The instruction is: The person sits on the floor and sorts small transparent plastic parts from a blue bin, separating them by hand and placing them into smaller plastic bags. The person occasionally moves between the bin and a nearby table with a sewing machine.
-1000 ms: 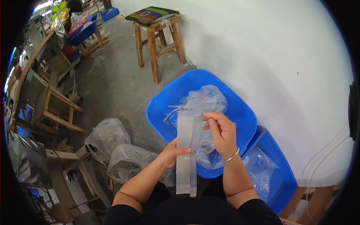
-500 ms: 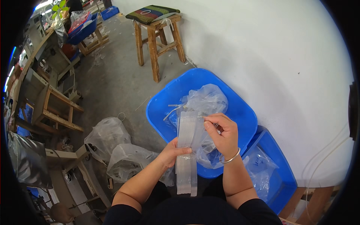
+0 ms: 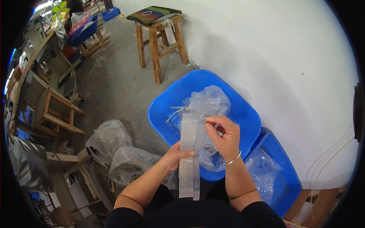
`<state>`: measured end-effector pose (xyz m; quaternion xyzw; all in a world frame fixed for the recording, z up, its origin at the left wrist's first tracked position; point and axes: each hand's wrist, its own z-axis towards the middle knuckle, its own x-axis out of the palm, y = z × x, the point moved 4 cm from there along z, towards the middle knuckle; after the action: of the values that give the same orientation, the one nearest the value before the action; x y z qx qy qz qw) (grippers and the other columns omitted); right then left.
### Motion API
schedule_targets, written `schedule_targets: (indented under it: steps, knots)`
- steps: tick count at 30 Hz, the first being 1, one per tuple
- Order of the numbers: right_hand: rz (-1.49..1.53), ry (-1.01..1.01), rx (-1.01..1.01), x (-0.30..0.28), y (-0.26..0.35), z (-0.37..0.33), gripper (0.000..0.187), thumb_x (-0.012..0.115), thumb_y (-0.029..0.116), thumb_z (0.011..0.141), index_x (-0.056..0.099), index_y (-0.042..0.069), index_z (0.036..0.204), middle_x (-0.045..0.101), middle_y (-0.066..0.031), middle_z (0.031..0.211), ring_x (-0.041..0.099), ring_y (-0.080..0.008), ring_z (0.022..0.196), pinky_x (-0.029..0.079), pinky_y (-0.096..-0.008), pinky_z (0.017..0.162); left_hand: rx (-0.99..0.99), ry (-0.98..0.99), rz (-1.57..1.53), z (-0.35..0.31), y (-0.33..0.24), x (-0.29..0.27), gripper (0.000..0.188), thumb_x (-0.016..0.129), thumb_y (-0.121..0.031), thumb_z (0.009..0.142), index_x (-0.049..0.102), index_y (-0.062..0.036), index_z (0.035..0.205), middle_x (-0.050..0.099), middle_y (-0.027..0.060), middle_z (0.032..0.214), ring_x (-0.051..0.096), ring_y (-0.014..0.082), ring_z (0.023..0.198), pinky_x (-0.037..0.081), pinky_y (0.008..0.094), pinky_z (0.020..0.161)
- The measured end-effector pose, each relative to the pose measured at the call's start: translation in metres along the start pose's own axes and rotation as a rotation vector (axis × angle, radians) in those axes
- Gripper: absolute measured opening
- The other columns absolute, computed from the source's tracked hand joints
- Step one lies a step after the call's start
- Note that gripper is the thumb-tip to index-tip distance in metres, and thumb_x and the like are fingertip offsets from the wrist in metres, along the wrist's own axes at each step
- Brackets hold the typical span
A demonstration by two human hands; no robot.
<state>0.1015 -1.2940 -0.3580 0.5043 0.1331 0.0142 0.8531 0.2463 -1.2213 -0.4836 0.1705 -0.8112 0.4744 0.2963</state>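
Note:
My left hand (image 3: 175, 155) is wrapped round a long, flat bundle of whitish translucent strips (image 3: 188, 173), its thumb lying across the front. The bundle stands roughly upright in the picture, its upper end over the blue basin (image 3: 243, 108) and its lower end close to my body. My right hand (image 3: 227, 136), with a silver bangle at the wrist, has thumb and forefinger pinched at the bundle's upper right edge. A sheer strip (image 3: 200, 133) fans out there towards those fingertips. Crumpled clear plastic bags (image 3: 213, 98) lie in the basin, partly hidden behind the bundle and my right hand.
Right of the basin sits a second blue container (image 3: 285, 186) with a clear bag (image 3: 262, 171) inside. More plastic bags (image 3: 110, 138) lie on the floor to the left. A wooden stool (image 3: 156, 36) with a patterned cushion stands beyond, against the white wall (image 3: 273, 45).
My right hand has shifted very slightly left, still pinched at the bundle's upper edge. My left hand keeps its hold, and the rest looks the same.

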Motion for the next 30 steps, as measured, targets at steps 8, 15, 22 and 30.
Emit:
schedule_targets:
  steps: [8,15,22,30]
  knots:
    - [0.043,0.036,0.012,-0.003,-0.007,-0.001,0.009,0.06,-0.004,0.082,0.06,0.0,0.09,0.062,-0.0065,0.086,0.058,-0.0086,0.071,0.049,-0.0204,0.06,0.003,0.013,-0.021,0.0,0.002,0.0,0.055,0.077,-0.016,0.072,0.049,-0.003,0.118,0.06,0.0117,0.106,0.06,0.021,0.093,0.051,0.0381,0.08]
    - [-0.062,0.04,-0.091,0.0,0.006,0.004,0.022,0.056,-0.007,0.082,0.064,0.002,0.1,0.061,-0.0064,0.086,0.056,-0.0076,0.067,0.043,-0.018,0.056,-0.014,0.04,-0.049,-0.001,0.001,0.002,0.057,0.077,-0.018,0.072,0.049,-0.0027,0.119,0.06,0.0118,0.105,0.061,0.0213,0.093,0.051,0.038,0.079]
    - [-0.072,0.023,-0.131,0.001,0.006,0.004,0.022,0.058,-0.006,0.08,0.066,0.005,0.097,0.061,-0.006,0.084,0.055,-0.0088,0.063,0.042,-0.0195,0.052,-0.024,0.038,-0.029,-0.001,0.002,0.002,0.059,0.077,-0.019,0.071,0.048,-0.0022,0.119,0.06,0.0128,0.106,0.061,0.0222,0.094,0.051,0.0394,0.081]
    - [-0.068,-0.006,-0.124,0.002,0.004,0.004,0.018,0.06,-0.006,0.081,0.065,0.003,0.096,0.063,-0.0065,0.085,0.057,-0.0078,0.066,0.043,-0.0184,0.053,-0.043,0.036,-0.053,-0.002,0.004,0.003,0.06,0.077,-0.019,0.071,0.047,-0.0016,0.12,0.059,0.0144,0.108,0.061,0.0239,0.095,0.05,0.0406,0.083]
